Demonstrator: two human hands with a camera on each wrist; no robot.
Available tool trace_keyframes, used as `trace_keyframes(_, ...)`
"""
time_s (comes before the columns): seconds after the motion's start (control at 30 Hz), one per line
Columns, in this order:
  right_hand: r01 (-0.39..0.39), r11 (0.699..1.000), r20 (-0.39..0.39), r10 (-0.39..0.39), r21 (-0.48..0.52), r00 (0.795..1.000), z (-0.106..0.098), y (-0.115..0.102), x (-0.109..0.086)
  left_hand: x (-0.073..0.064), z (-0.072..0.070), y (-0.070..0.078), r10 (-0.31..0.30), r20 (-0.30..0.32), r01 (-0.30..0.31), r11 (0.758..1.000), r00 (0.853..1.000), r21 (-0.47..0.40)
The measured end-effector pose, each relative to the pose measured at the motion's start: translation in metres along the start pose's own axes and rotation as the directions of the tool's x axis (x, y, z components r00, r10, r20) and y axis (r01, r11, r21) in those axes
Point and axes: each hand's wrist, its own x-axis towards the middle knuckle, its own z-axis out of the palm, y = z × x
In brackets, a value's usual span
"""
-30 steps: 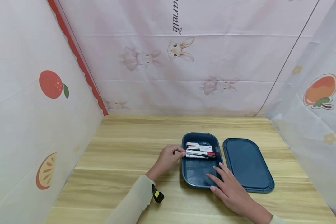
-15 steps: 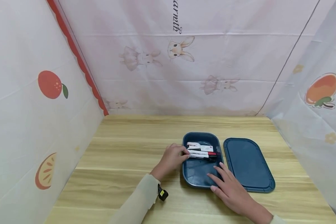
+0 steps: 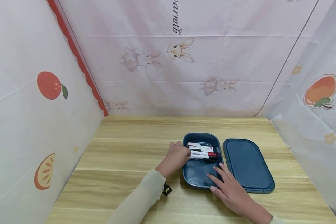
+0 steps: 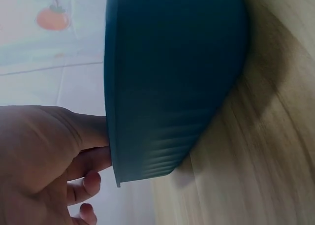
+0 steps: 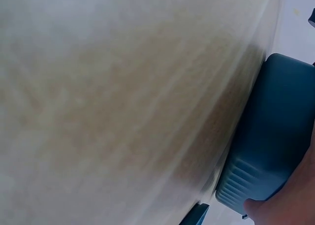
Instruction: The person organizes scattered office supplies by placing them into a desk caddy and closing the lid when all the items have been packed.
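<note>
A dark blue open box (image 3: 200, 179) stands on the table. Across its middle lie a red-capped white marker (image 3: 203, 153) and a black-capped white marker (image 3: 200, 157), side by side. Behind them are a pale pink and white item (image 3: 194, 145) and a small white box (image 3: 207, 149). My left hand (image 3: 175, 157) reaches over the left rim, fingers curled, at the markers' left ends. In the left wrist view its thumb and forefinger dip behind the box wall, so their tips are hidden. My right hand (image 3: 232, 189), fingers spread, rests at the box's near right corner.
The matching blue lid (image 3: 249, 165) lies flat right of the box. Both stand on a wood-grain table (image 3: 128, 149), enclosed by printed cloth (image 3: 168, 93) at the back and sides. A black strap (image 3: 166, 189) is on my left wrist.
My left hand has moved slightly right and further over the rim, covering the markers' left ends. The black-capped marker now lies more apart from the red-capped one. My right hand has stayed put.
</note>
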Motion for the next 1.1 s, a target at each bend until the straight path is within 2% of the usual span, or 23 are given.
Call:
trace_keyframes(0.17,0.008,1.0,0.0,-0.008,0.005,1.0,-0.0015,0.0001,0.0007,0.0032,0.0002,0.0018,-0.001,0.032,0.002,1.0,0.999,-0.028)
trace_keyframes(0.53,-0.017,0.999,0.03,0.016,0.034,0.999,-0.0014,-0.001,0.0014,0.0003,0.0032,0.0045,0.021,0.01,-0.021,0.999,1.0,0.025)
trace_keyframes(0.83,-0.005,0.999,0.027,0.004,0.033,1.0,-0.0007,-0.001,0.0019,0.005,0.0058,0.005,0.034,-0.021,-0.031,0.989,0.999,0.146)
trace_keyframes(0.97,-0.007,0.999,0.025,0.006,0.037,1.0,-0.0004,-0.0002,0.0004,0.0056,0.007,0.0056,0.049,-0.011,-0.046,0.985,0.999,0.169)
trace_keyframes(1.1,0.013,1.0,-0.009,-0.013,0.027,1.0,0.0005,0.0011,-0.0006,0.0062,0.0076,0.0085,0.049,0.013,-0.05,0.979,0.999,0.195)
